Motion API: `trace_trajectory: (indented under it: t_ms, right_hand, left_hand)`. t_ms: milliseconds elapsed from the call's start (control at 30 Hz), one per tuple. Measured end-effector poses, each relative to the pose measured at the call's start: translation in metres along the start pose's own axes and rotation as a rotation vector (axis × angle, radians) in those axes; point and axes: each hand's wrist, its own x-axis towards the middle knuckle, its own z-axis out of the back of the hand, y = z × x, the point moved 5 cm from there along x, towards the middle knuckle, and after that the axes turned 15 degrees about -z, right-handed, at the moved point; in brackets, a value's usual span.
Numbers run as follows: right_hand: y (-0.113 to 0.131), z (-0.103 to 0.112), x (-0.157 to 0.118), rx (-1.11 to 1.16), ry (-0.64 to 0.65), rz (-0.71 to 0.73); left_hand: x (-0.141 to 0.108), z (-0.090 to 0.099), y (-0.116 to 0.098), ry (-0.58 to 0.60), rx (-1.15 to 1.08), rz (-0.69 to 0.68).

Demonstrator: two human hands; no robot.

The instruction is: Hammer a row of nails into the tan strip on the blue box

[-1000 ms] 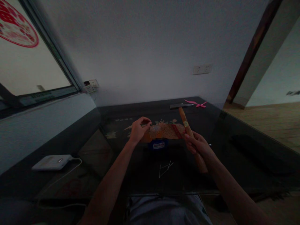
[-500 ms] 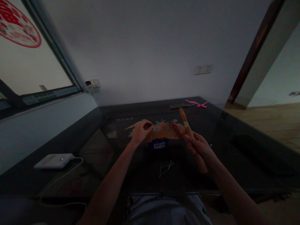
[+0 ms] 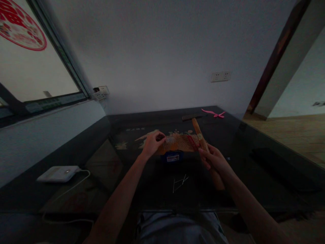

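My right hand is wrapped round the wooden handle of a hammer. The hammer's metal head points away from me, above the right part of a brown speckled strip. A narrow red piece lies across that strip, close to my right fingers. At the strip's left part, my left hand has thumb and forefinger pinched together; what they hold is too small and dim to make out. A clear, shiny patch shows beside these fingertips. Under the strip is a blue box with a white label.
Several thin nails lie nearer me on the dark glossy table. A white power bank with a cable is at left, a pink ribbon at the back right. A dark flat object lies right.
The hammer's head has shifted slightly left and down, its handle tilting a little with my right hand. My left hand keeps its pinch in nearly the same place.
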Motion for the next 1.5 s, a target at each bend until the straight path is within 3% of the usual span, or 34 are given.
trace_trajectory:
  t_ms: [200, 367, 500, 633, 867, 1133, 1400, 1500]
  right_hand:
    - [0.005, -0.006, -0.001, -0.108, -0.029, -0.010]
    - [0.039, -0.010, -0.009, -0.362, -0.062, -0.006]
    - [0.072, -0.015, -0.020, -0.574, 0.006, -0.001]
    - [0.088, -0.025, -0.027, -0.739, 0.083, -0.038]
    - [0.097, -0.034, -0.027, -0.879, 0.032, -0.001]
    - [0.095, -0.039, -0.028, -1.108, 0.076, -0.071]
    - [0.093, -0.043, -0.027, -1.132, 0.120, -0.075]
    - [0.095, -0.042, -0.026, -1.120, 0.069, -0.057]
  left_hand:
    - [-0.001, -0.001, 0.004, 0.005, -0.029, 0.028]
    - [-0.003, -0.003, 0.011, -0.008, -0.031, 0.014]
    - [-0.004, -0.003, 0.013, 0.001, -0.011, -0.005]
    - [-0.005, -0.003, 0.014, 0.009, -0.010, -0.014]
    - [-0.006, -0.001, 0.013, -0.004, 0.032, 0.017]
    - [-0.007, -0.006, 0.025, -0.002, 0.002, 0.020]
    - [-0.006, -0.004, 0.019, 0.006, 0.039, 0.026]
    - [-0.006, -0.003, 0.016, -0.005, 0.041, 0.028]
